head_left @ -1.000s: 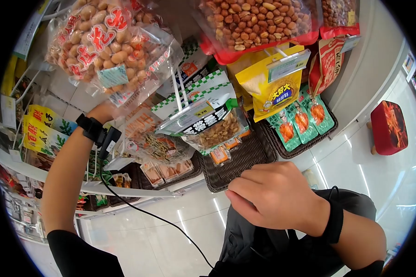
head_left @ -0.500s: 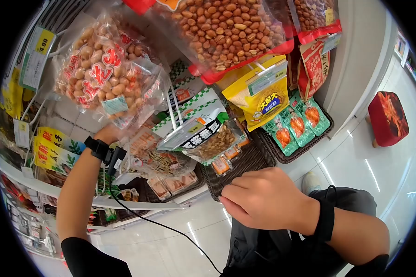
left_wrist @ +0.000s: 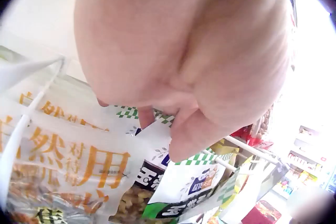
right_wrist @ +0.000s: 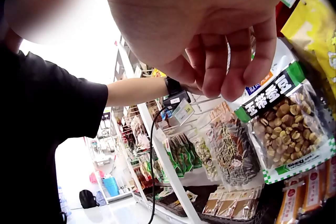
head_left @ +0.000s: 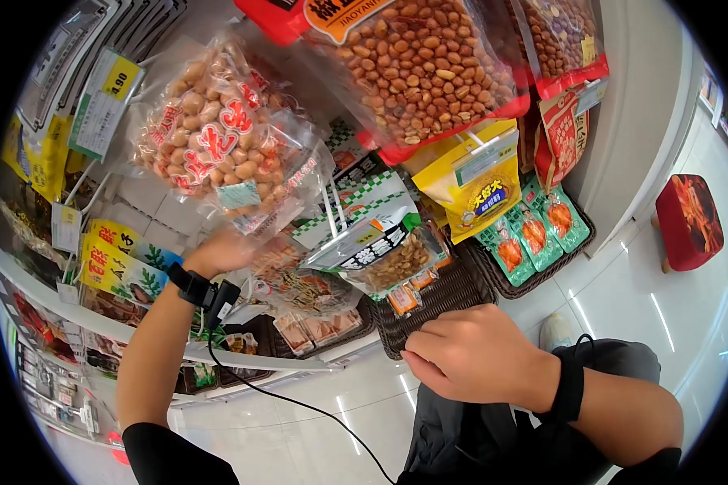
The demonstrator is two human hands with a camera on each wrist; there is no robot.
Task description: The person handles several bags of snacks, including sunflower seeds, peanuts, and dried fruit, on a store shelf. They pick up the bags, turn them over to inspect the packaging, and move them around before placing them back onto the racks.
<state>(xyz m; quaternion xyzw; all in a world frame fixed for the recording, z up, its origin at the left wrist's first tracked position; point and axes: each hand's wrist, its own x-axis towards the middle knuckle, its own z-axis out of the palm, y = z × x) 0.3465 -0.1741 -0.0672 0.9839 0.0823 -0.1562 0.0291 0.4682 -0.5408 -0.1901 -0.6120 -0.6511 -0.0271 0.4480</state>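
My left hand [head_left: 222, 250] reaches in below a clear bag of round nuts [head_left: 218, 149] with red lettering; the bag's lower edge hides its fingertips. In the left wrist view the hand [left_wrist: 178, 50] points down at white bags with green checks [left_wrist: 184, 182], thumb and fingers beside their top edges; whether they pinch one is unclear. My right hand [head_left: 481, 356] hangs in front of a dark wicker basket [head_left: 441, 311], loosely curled and holding nothing. The right wrist view shows its relaxed fingers [right_wrist: 239, 71] near a checked bag of beans [right_wrist: 289, 129].
Large red-edged peanut bags [head_left: 429, 73] hang above, with a yellow bag [head_left: 477, 182] below them. Green packets [head_left: 534, 230] fill a basket at the right. A red stool [head_left: 689, 222] stands on the floor. A black cable [head_left: 299, 388] runs from my left wrist.
The head view has shifted, so the shelf goods lie farther right and a price tag at the upper left shows more fully. My left hand remains below the round-nut bag; my right hand keeps its loose curl.
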